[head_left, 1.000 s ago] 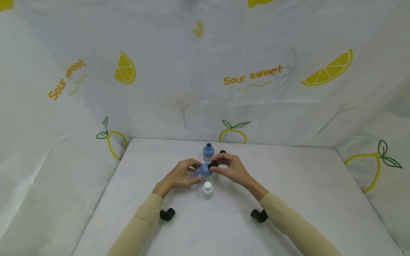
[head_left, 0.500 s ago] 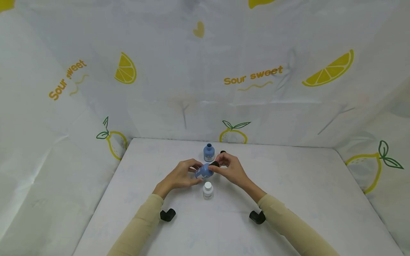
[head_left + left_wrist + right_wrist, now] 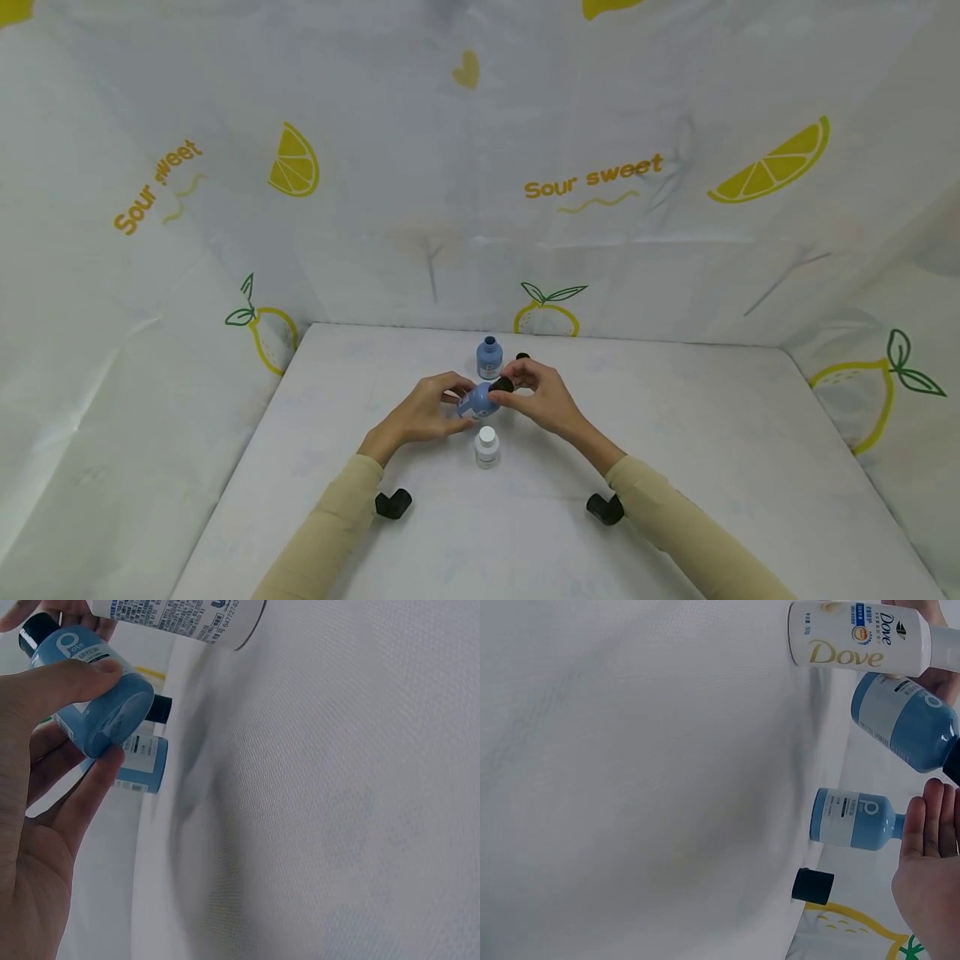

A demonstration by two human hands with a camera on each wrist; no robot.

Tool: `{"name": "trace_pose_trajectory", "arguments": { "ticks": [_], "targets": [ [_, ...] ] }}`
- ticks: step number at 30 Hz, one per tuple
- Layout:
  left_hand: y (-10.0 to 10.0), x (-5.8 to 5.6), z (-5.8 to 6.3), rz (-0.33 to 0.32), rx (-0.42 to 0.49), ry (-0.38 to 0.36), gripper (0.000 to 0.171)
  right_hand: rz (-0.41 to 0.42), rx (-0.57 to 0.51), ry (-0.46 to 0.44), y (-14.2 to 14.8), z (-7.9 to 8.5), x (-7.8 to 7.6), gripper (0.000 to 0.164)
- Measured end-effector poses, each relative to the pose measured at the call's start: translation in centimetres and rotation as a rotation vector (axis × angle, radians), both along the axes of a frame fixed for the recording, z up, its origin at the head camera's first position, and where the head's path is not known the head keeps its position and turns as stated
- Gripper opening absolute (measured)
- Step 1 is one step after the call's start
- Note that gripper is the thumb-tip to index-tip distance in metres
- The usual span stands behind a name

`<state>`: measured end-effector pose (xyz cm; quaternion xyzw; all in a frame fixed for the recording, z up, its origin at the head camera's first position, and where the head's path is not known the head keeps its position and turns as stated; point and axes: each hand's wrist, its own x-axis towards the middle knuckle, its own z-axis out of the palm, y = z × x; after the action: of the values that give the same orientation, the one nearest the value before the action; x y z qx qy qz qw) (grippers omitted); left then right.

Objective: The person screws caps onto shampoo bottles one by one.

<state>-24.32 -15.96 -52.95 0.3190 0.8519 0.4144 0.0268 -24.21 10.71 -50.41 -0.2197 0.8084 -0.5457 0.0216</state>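
A small blue bottle is held tilted above the table, its neck toward the right. My left hand grips its body between thumb and fingers, as the left wrist view also shows. At its neck sits a black cap, which my right hand pinches with thumb and fingers. Behind them stands a second blue bottle upright with its neck bare. A loose black cap lies beside that bottle. Nearer to me, a white Dove bottle with a white cap stands upright below the held bottle.
A white table lies under everything. Pale cloth printed with lemons hangs behind it and at both sides. A black object shows beside the left forearm, and another black object beside the right.
My right fingers have shifted slightly around the black cap, while the left hand keeps the blue bottle in nearly the same place. The standing bottles and the loose cap have not moved.
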Motion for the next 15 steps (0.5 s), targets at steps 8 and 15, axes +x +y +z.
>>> {"name": "trace_pose_trajectory", "arguments": {
  "ticks": [8,15],
  "targets": [
    [-0.1,0.0,0.2,-0.013,-0.002,0.011,0.051,0.238,-0.066,0.010,1.0,0.0,-0.6,0.050],
    [-0.2,-0.1,0.1,-0.013,0.001,0.016,0.051,0.343,-0.129,0.004,1.4,0.1,-1.2,0.047]
  ]
}}
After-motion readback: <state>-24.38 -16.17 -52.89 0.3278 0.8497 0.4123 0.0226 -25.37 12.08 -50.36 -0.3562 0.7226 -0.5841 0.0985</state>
